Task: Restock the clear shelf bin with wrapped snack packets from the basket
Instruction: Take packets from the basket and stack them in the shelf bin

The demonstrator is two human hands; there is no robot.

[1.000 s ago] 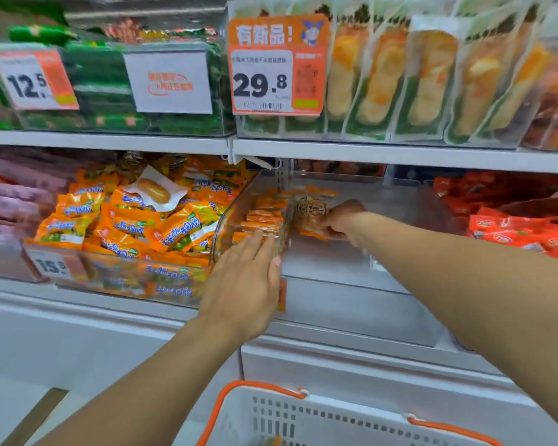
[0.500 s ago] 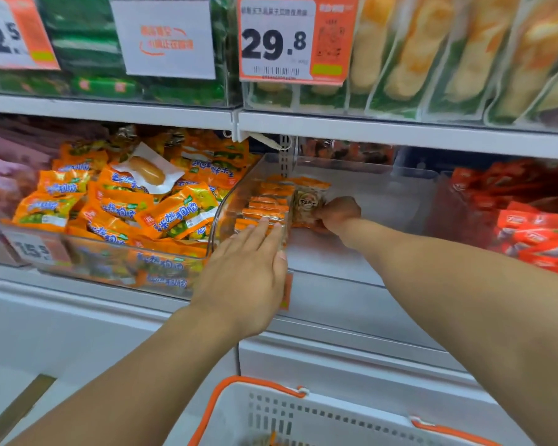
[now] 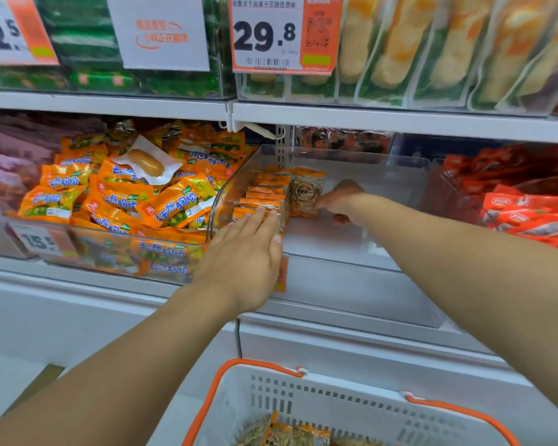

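The clear shelf bin (image 3: 351,249) sits on the middle shelf. A row of orange wrapped snack packets (image 3: 264,196) stands on edge along its left wall. My right hand (image 3: 339,201) reaches inside the bin, fingers curled, touching the last upright packet (image 3: 305,196) from the right. My left hand (image 3: 245,255) lies flat with straight fingers against the bin's front left corner, in front of the row. The white basket (image 3: 335,403) with orange handles is at the bottom, with several packets (image 3: 290,432) in it.
A bin heaped with orange and green packets (image 3: 126,194) stands to the left, a bin of red packets (image 3: 522,204) to the right. An upper shelf edge (image 3: 368,119) with a 29.8 price tag (image 3: 281,33) hangs above the bin.
The camera has moved closer and tipped down, showing more of the basket. My right hand has slid a little right of the last packet; my left hand stays at the bin's front.
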